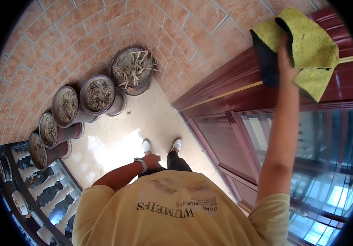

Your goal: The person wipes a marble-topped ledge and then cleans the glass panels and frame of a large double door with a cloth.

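My right hand [284,60] is raised at the upper right and grips a yellow-green cloth with a dark underside [314,40]. The cloth hangs in folds over and around the hand, against or close to the dark red door frame [241,78]; whether it touches cannot be told. Most of the fingers are hidden behind the cloth. Low in front of my body is my left hand [152,161], with a watch on its wrist [141,164]. Its fingers look loosely curled, and nothing can be seen in them. Glass panes [317,184] fill the door below my raised arm.
Several plant pots with dry soil and withered stalks line the tiled wall [81,37], the largest pot [133,70] in the corner. A white baluster railing [53,181] stands at the lower left. My shoes [177,144] are on the pale floor [152,117].
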### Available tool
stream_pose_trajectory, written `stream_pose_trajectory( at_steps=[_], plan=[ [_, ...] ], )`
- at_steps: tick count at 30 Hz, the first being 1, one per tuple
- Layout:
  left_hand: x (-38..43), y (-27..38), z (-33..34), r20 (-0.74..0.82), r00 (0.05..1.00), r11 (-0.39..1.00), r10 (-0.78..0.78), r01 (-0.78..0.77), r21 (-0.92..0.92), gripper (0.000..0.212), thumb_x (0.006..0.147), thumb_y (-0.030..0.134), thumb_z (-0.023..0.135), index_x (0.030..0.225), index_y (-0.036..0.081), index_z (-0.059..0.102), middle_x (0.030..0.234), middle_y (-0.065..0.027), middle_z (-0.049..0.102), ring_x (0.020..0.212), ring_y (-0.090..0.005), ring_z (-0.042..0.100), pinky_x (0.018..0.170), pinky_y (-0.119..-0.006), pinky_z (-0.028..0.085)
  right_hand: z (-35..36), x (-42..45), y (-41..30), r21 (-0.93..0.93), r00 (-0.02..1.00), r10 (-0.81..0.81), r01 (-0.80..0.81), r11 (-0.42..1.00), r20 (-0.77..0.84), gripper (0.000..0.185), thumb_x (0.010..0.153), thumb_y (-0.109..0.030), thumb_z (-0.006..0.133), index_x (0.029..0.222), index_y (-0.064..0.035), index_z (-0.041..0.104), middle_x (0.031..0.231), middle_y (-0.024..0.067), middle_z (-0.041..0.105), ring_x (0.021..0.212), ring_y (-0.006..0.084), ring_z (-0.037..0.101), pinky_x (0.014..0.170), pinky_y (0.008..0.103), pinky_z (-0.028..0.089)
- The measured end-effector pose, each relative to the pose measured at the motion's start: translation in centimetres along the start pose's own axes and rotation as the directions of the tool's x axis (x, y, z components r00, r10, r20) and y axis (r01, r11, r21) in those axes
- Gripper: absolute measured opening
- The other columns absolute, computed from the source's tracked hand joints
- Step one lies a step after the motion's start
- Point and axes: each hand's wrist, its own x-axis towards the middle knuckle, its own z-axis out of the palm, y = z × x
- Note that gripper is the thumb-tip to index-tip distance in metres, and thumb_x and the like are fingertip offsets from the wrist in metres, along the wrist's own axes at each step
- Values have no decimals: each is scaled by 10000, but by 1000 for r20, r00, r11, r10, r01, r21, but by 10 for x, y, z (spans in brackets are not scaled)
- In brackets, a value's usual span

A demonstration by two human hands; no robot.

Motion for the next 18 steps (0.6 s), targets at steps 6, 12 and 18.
stream_pose_trajectory(
  at_steps=[6,12,18],
  plan=[
    [-37,-14,20,380,925,995,7,-43,86,273,773,307,606,776,43,676,795,-182,655,759,-366,627,672,-445,496,-54,-83,-92,-339,934,-243,324,883,261,415,964,-244,436,1314,-23,414,1318,128,463,1232,260,428,1024,407,354],
    [-54,-1,41,426,865,964,-267,245,106,178,651,226,620,700,63,673,698,-161,644,704,-353,629,628,-434,498,-119,-115,-111,-40,934,-190,211,977,301,492,974,-320,408,1384,-58,339,1412,99,370,1292,241,365,1048,373,325],
    [-93,21,67,553,825,925,-118,294,-242,178,661,238,641,658,61,660,607,-104,621,610,-238,630,549,-364,501,-184,-141,-129,799,839,100,-463,-384,534,622,892,-416,551,1367,-57,368,1382,90,414,1268,247,408,1028,414,347]
  ],
)
